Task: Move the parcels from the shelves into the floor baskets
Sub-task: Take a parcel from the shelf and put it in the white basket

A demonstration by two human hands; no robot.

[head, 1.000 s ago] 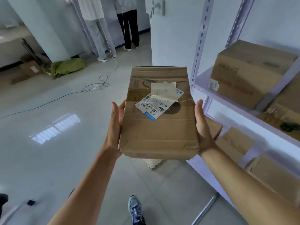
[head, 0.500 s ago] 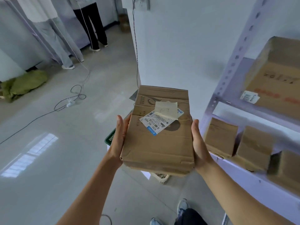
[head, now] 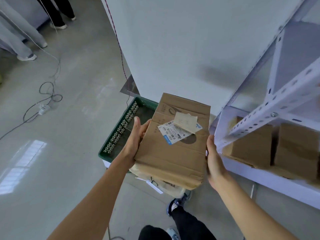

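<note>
I carry a flat brown cardboard parcel [head: 173, 153] with a white shipping label between both hands. My left hand [head: 136, 139] presses its left side and my right hand [head: 213, 160] presses its right side, fingers fairly straight. The parcel hangs over the near end of a green floor basket [head: 121, 129] that stands against the white wall. Whatever lies in the basket is mostly hidden by the parcel. More brown parcels [head: 252, 146] sit on the lower level of the pale metal shelf [head: 259, 115] at the right.
Under the parcel lies pale wrapped stuff [head: 166, 186] on the floor beside the basket. My shoe [head: 174, 205] stands just behind it. A cable with a plug [head: 43, 106] trails over the floor at the left. Two people's legs [head: 26, 40] stand far left.
I have turned right and looked down, lowering the parcel toward the floor. The green basket has come into full view beneath it. Both hands keep the same hold.
</note>
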